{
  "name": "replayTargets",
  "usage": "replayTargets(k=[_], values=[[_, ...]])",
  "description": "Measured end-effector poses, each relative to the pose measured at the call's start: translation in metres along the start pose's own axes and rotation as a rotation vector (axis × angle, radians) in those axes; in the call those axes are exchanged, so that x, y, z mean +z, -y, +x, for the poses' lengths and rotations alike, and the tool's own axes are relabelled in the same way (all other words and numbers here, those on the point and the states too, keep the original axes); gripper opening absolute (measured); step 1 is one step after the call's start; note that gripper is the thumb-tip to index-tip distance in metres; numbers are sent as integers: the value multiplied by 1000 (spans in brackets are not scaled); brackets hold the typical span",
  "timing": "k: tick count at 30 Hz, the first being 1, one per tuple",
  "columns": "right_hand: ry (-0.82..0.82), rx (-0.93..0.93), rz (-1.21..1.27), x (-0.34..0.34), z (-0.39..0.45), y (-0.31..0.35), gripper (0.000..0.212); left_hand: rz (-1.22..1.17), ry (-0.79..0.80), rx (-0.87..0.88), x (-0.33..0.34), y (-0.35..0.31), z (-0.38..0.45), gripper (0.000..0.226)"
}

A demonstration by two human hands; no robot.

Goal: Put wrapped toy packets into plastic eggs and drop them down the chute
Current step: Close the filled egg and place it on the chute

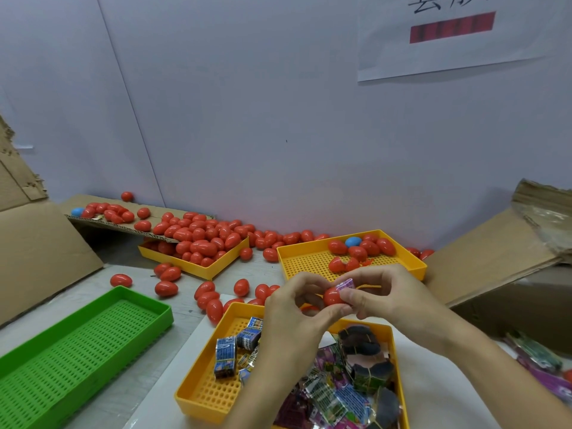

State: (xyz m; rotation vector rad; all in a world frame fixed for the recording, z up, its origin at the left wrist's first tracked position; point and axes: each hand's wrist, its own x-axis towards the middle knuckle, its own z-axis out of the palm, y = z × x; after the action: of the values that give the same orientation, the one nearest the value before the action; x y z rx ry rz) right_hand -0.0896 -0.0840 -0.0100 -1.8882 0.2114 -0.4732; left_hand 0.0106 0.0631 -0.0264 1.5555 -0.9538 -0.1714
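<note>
We hold both hands together in front of us, forearms reaching in from the lower right; our left hand [297, 300] curls its fingers and thumb round the egg half [331, 296]. Our right hand [383, 294] pinches the packet [346, 284] at its top, fingers bent, wrist level.

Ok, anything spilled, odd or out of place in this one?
Yes. Red eggs lie scattered loose on the table outside the heaped yellow tray. Two blue eggs stand out among the red: one on the cardboard ramp, one in the back right tray.
</note>
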Motion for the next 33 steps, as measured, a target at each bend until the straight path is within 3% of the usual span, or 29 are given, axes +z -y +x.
replayTargets(k=[8, 15, 19, 27, 33], values=[[-56, -5, 74, 4, 2, 0, 30, -113, -7, -32, -2, 1, 2, 22], [-85, 21, 139, 14, 3, -4, 33, -11, -32, 4, -2, 4, 3, 23], [-152, 23, 215, 18, 5, -3, 43, -155, -61, -93, -2, 4, 4, 24], [-280, -286, -337, 30, 4, -1, 48, -692, -146, -388, 0, 6, 9, 39], [-331, -416, -534, 28, 4, -5, 40, -739, -62, -411, 2, 4, 8, 44]])
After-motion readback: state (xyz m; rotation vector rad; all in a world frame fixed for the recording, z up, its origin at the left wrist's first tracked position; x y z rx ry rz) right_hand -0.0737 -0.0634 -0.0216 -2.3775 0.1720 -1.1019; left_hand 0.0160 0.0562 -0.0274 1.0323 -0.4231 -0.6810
